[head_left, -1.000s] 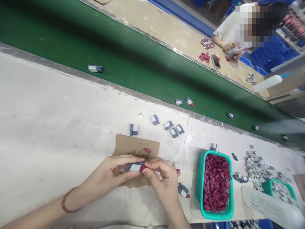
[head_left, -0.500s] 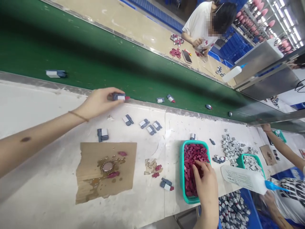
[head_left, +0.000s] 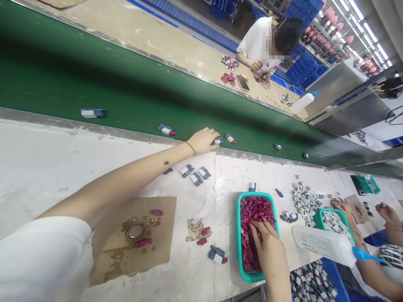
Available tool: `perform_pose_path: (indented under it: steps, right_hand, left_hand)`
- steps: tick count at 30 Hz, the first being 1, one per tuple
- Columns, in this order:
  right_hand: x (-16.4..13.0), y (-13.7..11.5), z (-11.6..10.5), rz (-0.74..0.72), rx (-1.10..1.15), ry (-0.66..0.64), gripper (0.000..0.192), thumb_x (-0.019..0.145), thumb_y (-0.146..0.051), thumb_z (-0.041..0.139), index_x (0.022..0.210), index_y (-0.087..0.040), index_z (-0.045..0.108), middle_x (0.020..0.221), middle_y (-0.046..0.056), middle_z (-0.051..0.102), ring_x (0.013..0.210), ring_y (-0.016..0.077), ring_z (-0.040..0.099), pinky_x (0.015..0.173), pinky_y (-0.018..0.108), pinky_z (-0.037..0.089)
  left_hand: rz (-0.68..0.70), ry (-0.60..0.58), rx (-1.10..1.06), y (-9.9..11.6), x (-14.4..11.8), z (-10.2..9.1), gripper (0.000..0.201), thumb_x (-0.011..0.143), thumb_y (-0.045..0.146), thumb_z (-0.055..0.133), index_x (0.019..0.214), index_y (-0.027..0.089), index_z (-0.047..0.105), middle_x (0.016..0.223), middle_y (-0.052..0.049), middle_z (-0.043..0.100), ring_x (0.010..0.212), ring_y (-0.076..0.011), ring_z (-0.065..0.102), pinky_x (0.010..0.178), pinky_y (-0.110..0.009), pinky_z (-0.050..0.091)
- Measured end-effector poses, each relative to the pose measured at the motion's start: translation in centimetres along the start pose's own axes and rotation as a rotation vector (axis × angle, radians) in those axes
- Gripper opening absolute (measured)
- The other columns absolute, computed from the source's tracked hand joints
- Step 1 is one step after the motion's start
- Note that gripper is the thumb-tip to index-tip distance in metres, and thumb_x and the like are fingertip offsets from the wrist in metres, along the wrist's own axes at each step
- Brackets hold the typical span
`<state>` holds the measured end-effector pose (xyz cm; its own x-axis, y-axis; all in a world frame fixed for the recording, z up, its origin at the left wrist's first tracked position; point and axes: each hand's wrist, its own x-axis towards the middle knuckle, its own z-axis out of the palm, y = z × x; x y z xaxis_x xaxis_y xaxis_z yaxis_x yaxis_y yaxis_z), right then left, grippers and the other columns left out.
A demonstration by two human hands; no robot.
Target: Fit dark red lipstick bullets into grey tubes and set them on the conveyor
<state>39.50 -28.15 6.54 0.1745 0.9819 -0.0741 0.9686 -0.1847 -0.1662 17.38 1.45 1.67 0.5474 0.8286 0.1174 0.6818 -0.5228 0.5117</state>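
Green belt (head_left: 132, 96): spans far side, left to right, within reach.
Cardboard (head_left: 159, 247): lies near left, stained, probably for catching drips.
Teal basket (head_left: 238, 235): stands near right, likely for easy reach.
Left hand (head_left: 203, 140): reaches over belt, curved about grey-white piece (head_left: 218, 141); can't tell if gripping.
Right hand (head_left: 269, 241): dips into basket; can't tell if grasping red pieces (head_left: 256, 207).
Grey-white piece: at belt's near edge, between left thumb and fingers.

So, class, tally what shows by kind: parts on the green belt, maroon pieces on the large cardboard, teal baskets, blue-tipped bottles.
Parts on the green belt, one partly hidden by the left hand: 6
Maroon pieces on the large cardboard: 2
Teal baskets: 3
Blue-tipped bottles: 2
Total: 13
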Motion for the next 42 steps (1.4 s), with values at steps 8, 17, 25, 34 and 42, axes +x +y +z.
perform_pose_path:
  steps: [8, 17, 25, 34, 42]
  right_hand:
    - [-0.8, -0.7, -0.4, 0.05, 0.353, 0.131, 0.03, 0.093, -0.044, 0.047, 0.086, -0.022, 0.067, 0.094, 0.009, 0.068, 0.089, 0.024, 0.066, 0.078, 0.035, 0.052]
    - [0.4, -5.1, 0.3, 0.201, 1.254, 0.141, 0.028, 0.078, -0.045, 0.072, 0.093, -0.021, 0.072, 0.074, 0.005, 0.074, 0.052, 0.0149, 0.061, 0.052, 0.028, 0.053]
    - [2.8, -13.3, 3.2, 0.152, 1.585, -0.32, 0.025, 0.072, -0.044, 0.08, 0.077, -0.021, 0.071, 0.071, 0.003, 0.074, 0.051, 0.0132, 0.064, 0.047, 0.023, 0.052]
    - [2.5, -18.8, 6.7, 0.04, 1.29, -0.355, 0.033, 0.077, -0.046, 0.073, 0.091, -0.016, 0.073, 0.058, -0.002, 0.062, 0.045, 0.01, 0.05, 0.042, 0.021, 0.043]
    - [1.4, -20.3, 7.0, -0.604, 0.728, -0.117, 0.015, 0.094, -0.021, 0.055, 0.087, -0.021, 0.069, 0.075, 0.005, 0.071, 0.066, 0.0176, 0.067, 0.058, 0.028, 0.055]
  left_hand:
    - [-0.097, -0.008, -0.314, 2.5, -0.2, 0.3, 0.037, 0.088, 0.015, 0.05, 0.124, 0.007, 0.055, 0.119, -0.017, 0.061, 0.106, -0.0291, 0.063, 0.096, -0.043, 0.048]
    - [-0.436, -0.198, -1.134, 1.5, -13.4, -6.6, 0.032, 0.075, 0.046, 0.071, 0.083, 0.016, 0.061, 0.07, -0.004, 0.069, 0.063, -0.0173, 0.067, 0.063, -0.028, 0.057]
    - [-0.723, -0.031, -1.214, 0.1, -24.2, -8.5, 0.036, 0.062, 0.045, 0.082, 0.087, 0.023, 0.07, 0.072, -0.003, 0.073, 0.068, -0.0215, 0.068, 0.067, -0.031, 0.057]
    - [-0.816, 0.156, -1.297, -0.2, -29.8, -7.0, 0.047, 0.066, 0.054, 0.079, 0.097, 0.021, 0.067, 0.088, -0.006, 0.071, 0.078, -0.0229, 0.068, 0.077, -0.033, 0.056]
    - [-0.837, 0.136, -1.359, -0.5, -30.4, -5.9, 0.037, 0.065, 0.044, 0.081, 0.086, 0.02, 0.062, 0.08, -0.003, 0.068, 0.078, -0.0212, 0.065, 0.075, -0.033, 0.053]
